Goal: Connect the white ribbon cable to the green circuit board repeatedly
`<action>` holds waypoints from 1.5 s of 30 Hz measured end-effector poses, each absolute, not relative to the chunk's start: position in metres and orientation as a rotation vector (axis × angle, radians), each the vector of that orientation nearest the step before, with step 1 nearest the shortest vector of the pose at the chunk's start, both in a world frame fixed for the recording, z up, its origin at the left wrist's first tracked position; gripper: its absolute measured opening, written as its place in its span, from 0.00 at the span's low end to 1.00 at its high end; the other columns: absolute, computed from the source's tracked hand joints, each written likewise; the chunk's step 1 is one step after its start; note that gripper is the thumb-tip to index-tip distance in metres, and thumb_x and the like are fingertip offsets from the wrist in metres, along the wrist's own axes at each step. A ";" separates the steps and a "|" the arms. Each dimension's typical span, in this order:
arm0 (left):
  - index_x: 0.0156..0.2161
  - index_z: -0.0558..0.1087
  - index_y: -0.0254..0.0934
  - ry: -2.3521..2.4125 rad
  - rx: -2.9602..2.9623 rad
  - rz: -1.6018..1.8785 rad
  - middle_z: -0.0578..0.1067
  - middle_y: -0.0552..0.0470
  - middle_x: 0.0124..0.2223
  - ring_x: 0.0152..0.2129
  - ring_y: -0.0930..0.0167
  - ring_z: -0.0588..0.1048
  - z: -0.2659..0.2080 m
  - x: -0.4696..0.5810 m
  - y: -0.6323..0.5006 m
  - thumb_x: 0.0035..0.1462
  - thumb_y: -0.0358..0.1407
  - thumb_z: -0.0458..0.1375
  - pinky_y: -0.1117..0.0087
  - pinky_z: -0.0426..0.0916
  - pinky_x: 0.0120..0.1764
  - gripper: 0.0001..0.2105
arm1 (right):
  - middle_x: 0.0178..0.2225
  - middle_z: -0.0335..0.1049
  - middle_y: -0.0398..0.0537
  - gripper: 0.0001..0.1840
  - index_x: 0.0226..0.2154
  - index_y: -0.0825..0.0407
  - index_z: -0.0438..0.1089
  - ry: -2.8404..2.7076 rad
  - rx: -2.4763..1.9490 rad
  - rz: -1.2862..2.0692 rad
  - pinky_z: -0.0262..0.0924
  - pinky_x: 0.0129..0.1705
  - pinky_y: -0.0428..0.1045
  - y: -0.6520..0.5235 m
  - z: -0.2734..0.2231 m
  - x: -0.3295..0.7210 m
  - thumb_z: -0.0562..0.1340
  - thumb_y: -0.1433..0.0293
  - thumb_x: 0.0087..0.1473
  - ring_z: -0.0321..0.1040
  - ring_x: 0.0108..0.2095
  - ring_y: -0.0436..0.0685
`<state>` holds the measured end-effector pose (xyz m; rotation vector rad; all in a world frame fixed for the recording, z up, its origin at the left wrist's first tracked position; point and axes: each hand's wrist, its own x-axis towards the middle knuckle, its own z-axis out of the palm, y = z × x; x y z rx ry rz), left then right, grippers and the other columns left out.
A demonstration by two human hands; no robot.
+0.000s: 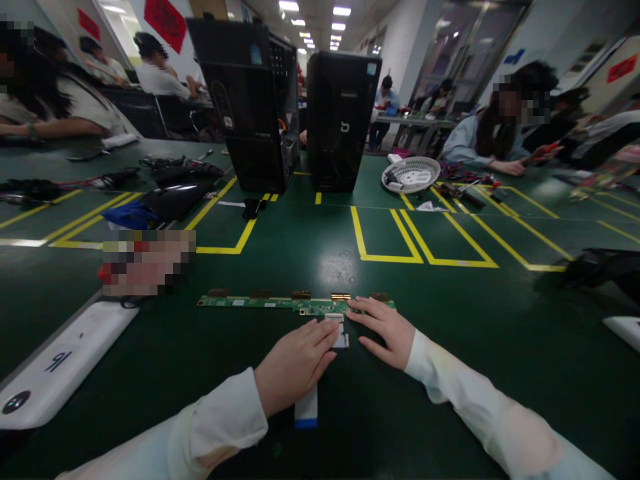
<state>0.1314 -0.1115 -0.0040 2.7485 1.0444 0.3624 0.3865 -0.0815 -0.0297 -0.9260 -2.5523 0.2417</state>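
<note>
A long, narrow green circuit board (250, 303) lies crosswise on the dark green table, with several brown-gold tabs along its far edge. A white flat ribbon cable (306, 400) with a blue end runs from the board's connector toward me. My left hand (299, 363) lies over this cable, its fingers stretched out near the connector and hiding the cable's middle. My right hand (387, 330) rests with fingers spread, the fingertips touching the right part of the board. Part of the board's right end is covered by that hand.
Two black computer towers (240, 113) stand at the back. Right of them is a white basket (411, 175) with loose parts. A long white device (70, 357) lies at left. Cables, tools and a blue-black bundle (155, 203) lie beyond. Yellow tape (390, 258) marks the table. Other people sit around.
</note>
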 end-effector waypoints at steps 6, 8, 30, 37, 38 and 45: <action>0.59 0.63 0.38 1.034 2.722 0.342 0.67 0.50 0.61 0.56 0.69 0.66 -0.002 0.128 -0.107 0.65 0.36 0.44 0.64 0.61 0.58 0.19 | 0.61 0.56 0.57 0.26 0.58 0.52 0.59 -2.561 -0.922 0.262 0.49 0.62 0.62 -0.081 -0.030 0.387 0.56 0.65 0.57 0.50 0.63 0.61; 0.60 0.63 0.39 1.010 2.714 0.338 0.66 0.50 0.61 0.57 0.70 0.65 -0.002 0.127 -0.106 0.65 0.36 0.44 0.64 0.60 0.59 0.20 | 0.61 0.56 0.57 0.27 0.59 0.52 0.59 -2.568 -0.922 0.268 0.49 0.62 0.62 -0.080 -0.030 0.388 0.56 0.65 0.58 0.50 0.63 0.61; 0.58 0.65 0.35 1.410 2.622 0.696 0.63 0.45 0.63 0.62 0.64 0.57 0.010 0.085 -0.056 0.66 0.40 0.42 0.53 0.53 0.61 0.21 | 0.59 0.60 0.58 0.23 0.56 0.53 0.61 -2.596 -0.956 0.246 0.54 0.60 0.62 -0.078 -0.023 0.386 0.54 0.66 0.59 0.53 0.61 0.61; 0.51 0.72 0.31 1.857 2.474 0.609 0.69 0.39 0.56 0.55 0.59 0.65 0.001 0.002 -0.006 0.63 0.45 0.41 0.54 0.58 0.58 0.25 | 0.60 0.59 0.57 0.23 0.57 0.53 0.61 -2.610 -0.950 0.258 0.53 0.61 0.61 -0.077 -0.022 0.387 0.53 0.66 0.61 0.52 0.62 0.60; 0.50 0.72 0.31 1.879 2.443 0.571 0.70 0.39 0.55 0.54 0.59 0.66 -0.001 -0.006 -0.003 0.63 0.46 0.41 0.54 0.58 0.58 0.25 | 0.60 0.58 0.57 0.23 0.57 0.53 0.61 -2.610 -0.948 0.259 0.53 0.61 0.61 -0.077 -0.023 0.388 0.53 0.66 0.61 0.52 0.62 0.60; 0.50 0.73 0.31 1.890 2.400 0.445 0.74 0.40 0.48 0.47 0.60 0.70 -0.005 -0.016 0.004 0.62 0.47 0.39 0.58 0.63 0.52 0.27 | 0.60 0.59 0.57 0.23 0.58 0.52 0.60 -2.596 -0.944 0.264 0.53 0.60 0.62 -0.077 -0.026 0.388 0.54 0.66 0.61 0.52 0.62 0.61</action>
